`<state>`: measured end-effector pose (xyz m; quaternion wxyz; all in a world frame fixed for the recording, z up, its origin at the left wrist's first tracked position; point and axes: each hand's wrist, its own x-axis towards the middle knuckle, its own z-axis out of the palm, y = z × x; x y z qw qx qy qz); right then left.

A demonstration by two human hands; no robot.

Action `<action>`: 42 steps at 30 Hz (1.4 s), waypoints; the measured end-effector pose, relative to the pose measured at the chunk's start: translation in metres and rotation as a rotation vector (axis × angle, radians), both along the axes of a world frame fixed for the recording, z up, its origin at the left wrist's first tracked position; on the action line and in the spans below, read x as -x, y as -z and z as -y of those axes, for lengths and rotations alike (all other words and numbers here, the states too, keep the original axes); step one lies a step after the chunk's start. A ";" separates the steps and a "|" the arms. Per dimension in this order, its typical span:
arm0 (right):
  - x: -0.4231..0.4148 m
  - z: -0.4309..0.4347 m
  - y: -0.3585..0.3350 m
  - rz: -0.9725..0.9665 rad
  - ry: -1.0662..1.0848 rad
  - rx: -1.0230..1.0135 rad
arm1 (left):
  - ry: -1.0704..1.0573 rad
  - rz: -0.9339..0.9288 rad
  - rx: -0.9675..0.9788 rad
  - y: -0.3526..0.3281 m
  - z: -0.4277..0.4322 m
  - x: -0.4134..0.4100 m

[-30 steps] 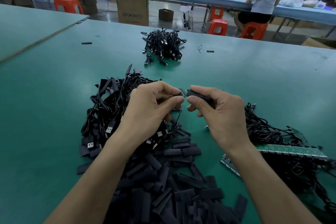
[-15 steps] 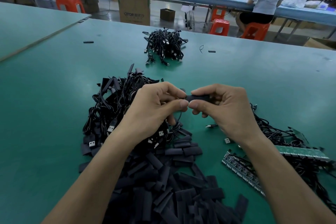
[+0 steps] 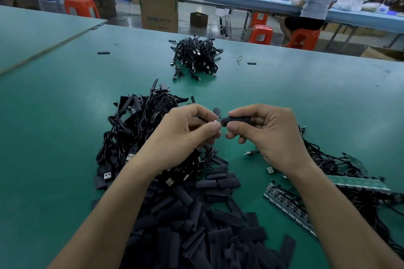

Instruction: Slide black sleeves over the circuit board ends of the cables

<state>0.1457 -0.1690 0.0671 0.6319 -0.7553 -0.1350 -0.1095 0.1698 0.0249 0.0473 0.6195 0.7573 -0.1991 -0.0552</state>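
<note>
Two hands work over the tabletop [image 3: 65,116]: left hand [image 3: 183,135] pinches a circuit board end [image 3: 219,121], right hand [image 3: 269,135] grips the black sleeve [image 3: 239,119] touching it.

Cardboard box [image 3: 159,6], front face: dark printed lettering near the lower edge reads approximately "QTOR" (the first letter could equally be an O), followed by a few more characters too blurred to make out.
</note>
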 end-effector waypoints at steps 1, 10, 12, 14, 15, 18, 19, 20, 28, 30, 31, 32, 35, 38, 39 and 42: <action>0.001 -0.001 0.000 0.005 0.007 -0.016 | -0.022 0.003 -0.009 0.000 0.000 0.000; 0.002 -0.003 -0.001 0.055 0.016 0.008 | -0.079 0.111 -0.017 -0.001 0.000 -0.001; 0.002 -0.003 -0.002 0.053 -0.020 0.032 | -0.065 0.093 -0.028 -0.002 0.000 -0.001; 0.002 -0.003 -0.003 0.050 -0.037 0.050 | -0.057 0.076 -0.026 -0.002 0.000 0.000; 0.002 -0.002 -0.003 0.052 -0.034 0.053 | -0.057 0.071 -0.022 -0.002 0.000 0.000; 0.001 -0.001 -0.003 0.052 0.000 0.008 | -0.071 0.054 0.002 -0.003 0.002 0.000; 0.001 -0.001 -0.003 0.049 0.014 -0.014 | -0.083 0.056 -0.002 -0.003 0.002 0.000; 0.001 -0.002 -0.002 0.046 0.025 -0.033 | -0.095 0.059 -0.016 -0.003 0.002 0.000; 0.002 0.000 -0.001 0.076 0.061 0.038 | -0.116 0.159 -0.105 -0.002 0.003 0.002; 0.003 0.001 -0.002 0.108 0.077 0.086 | -0.116 0.171 -0.128 -0.002 0.003 0.002; 0.004 0.002 -0.002 0.128 0.091 0.117 | -0.113 0.176 -0.141 -0.002 0.003 0.002; 0.004 0.003 -0.002 0.143 0.100 0.148 | -0.110 0.183 -0.155 -0.002 0.003 0.003; 0.004 0.006 -0.003 0.161 0.099 0.232 | -0.109 0.192 -0.177 -0.003 0.003 0.004; 0.003 0.008 -0.001 0.170 0.083 0.263 | -0.114 0.190 -0.194 -0.004 0.004 0.005; 0.004 0.008 0.000 0.167 0.080 0.259 | -0.115 0.189 -0.202 -0.004 0.004 0.005; 0.004 0.008 0.002 0.146 0.075 0.230 | -0.121 0.187 -0.228 -0.005 0.003 0.005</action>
